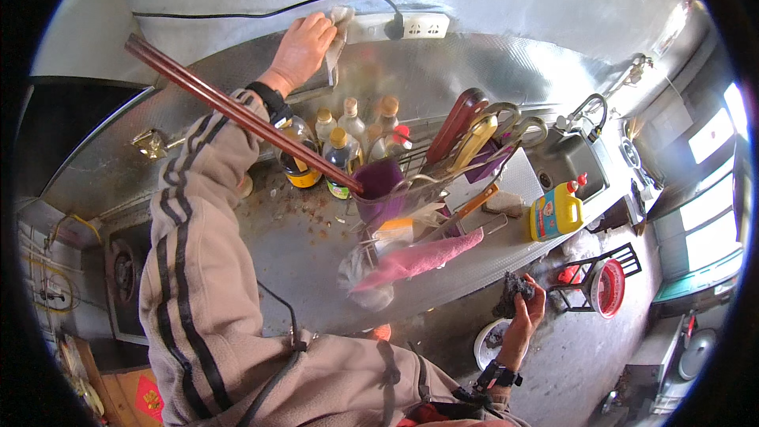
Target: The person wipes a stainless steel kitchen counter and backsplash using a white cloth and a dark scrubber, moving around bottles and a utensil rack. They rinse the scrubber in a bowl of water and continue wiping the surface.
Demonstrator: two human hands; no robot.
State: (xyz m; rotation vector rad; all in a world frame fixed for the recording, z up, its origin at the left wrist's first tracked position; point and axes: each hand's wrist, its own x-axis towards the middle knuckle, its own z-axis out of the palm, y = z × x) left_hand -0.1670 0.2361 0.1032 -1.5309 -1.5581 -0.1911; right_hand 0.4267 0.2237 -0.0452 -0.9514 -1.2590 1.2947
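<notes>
High against the back wall, my left hand (pixel 304 47) is closed on a pale, greyish cloth (pixel 340 35), pressing it to the metal-sheeted backsplash beside a white power strip (pixel 427 26). Low on the right, my right hand (pixel 528 315) grips a dark grey, crumpled wad (pixel 512 294), possibly a dirty rag or scouring pad. A white bucket (pixel 484 348) with dark stuff inside stands below it. Under my left forearm, several sauce and oil bottles (pixel 338 150) are grouped by the wall. Long brown chopsticks (pixel 237 111) rise from a purple holder (pixel 381 182) and cross in front of my left sleeve.
A wire rack (pixel 427 190) holds trays and utensils, with a pink cloth (pixel 419 261) draped near the counter's front edge. A yellow jug (pixel 556 213) stands by the sink (pixel 565 166). Brown crumbs dot the counter (pixel 292 269). A gas burner (pixel 122 269) sits left; a black cable (pixel 277 12) runs along the wall.
</notes>
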